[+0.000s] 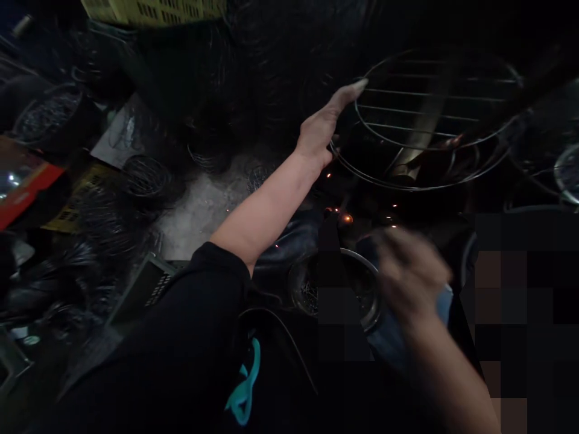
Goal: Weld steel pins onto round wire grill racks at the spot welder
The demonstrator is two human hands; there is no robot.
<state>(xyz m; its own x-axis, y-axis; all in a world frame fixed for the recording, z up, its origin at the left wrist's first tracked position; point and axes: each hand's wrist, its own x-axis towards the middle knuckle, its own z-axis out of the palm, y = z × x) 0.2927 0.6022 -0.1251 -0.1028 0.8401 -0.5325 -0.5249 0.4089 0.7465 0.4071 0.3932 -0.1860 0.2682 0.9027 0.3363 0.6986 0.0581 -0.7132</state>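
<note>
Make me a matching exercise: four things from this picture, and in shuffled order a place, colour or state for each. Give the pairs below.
1. Left hand
2. Right hand
3. Crate at the top edge
4. Looped strap

A. Turquoise
B. At the edge of the round wire frame
C. Yellow
D. Blurred

Pairs: 1-B, 2-D, 3-C, 4-A

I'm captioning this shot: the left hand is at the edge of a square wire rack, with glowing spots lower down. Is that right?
Not quite: the wire rack is round, not square, as the head view shows. The left hand is at its edge, with glowing spots lower down.
</note>
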